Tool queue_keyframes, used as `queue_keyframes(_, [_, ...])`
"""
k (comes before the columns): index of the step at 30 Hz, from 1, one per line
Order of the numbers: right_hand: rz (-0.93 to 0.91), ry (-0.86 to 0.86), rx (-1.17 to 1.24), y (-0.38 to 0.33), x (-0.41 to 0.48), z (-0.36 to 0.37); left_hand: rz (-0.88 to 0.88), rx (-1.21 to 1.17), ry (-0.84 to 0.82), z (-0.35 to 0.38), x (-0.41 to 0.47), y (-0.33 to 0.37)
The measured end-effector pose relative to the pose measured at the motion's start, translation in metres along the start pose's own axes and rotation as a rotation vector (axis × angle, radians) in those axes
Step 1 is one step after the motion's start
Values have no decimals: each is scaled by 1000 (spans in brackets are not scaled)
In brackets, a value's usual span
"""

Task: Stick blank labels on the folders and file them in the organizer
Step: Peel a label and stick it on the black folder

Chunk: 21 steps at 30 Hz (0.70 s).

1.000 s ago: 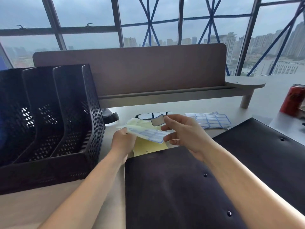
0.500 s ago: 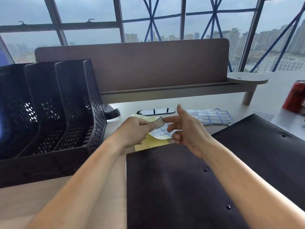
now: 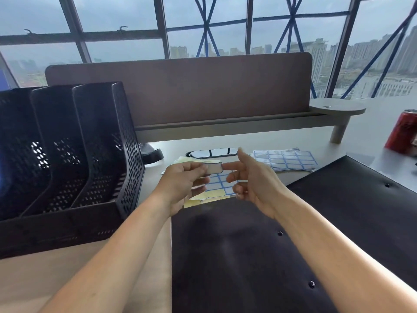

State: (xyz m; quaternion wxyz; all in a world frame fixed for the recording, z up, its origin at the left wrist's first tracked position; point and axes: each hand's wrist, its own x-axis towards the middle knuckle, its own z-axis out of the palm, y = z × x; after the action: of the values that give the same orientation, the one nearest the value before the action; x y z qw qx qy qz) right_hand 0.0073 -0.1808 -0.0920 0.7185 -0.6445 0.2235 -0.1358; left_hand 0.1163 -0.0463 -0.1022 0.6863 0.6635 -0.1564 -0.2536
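Mid-frame, our left hand (image 3: pixel 182 184) pinches a peeled label (image 3: pixel 214 168). Our right hand (image 3: pixel 257 179) curls beside the label sheet (image 3: pixel 217 187), and we cannot tell whether it grips it.

Covering the left part of the label sheet (image 3: pixel 220 187) with the left hand (image 3: pixel 182 184), and blurring the lower fingers there. Hiding one end of the single label (image 3: pixel 214 168) under the left fingertips. Masking the sheet's right edge with the curled fingers of the right hand (image 3: pixel 255 181), leaving unclear whether they are gripping it. Losing the organizer (image 3: pixel 67 154), left of the hands, to the left edge, and the red can (image 3: pixel 404 132), far right of them, to the right edge. Cutting off the folder (image 3: pixel 237 256) below the hands at the bottom edge. Tucking a dark object (image 3: pixel 152 154) behind the organizer, too hidden to identify.
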Motion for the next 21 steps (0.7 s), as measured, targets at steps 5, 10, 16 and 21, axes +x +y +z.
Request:
queue_keyframes(5, [-262,336,-437,4,-2,-4,113,103,-34,4,-6,3])
queue_keyframes(10, [-391,163,-476,5,-2,3,304,363,-4,10,-11,4])
queue_keyframes(16, [-150,-76,60,-2,-3,-6,86,-31,-168,11,-22,15])
queue_keyframes(21, [-13,-310,293,-11,-9,-9,-2,-185,-281,4,-26,26])
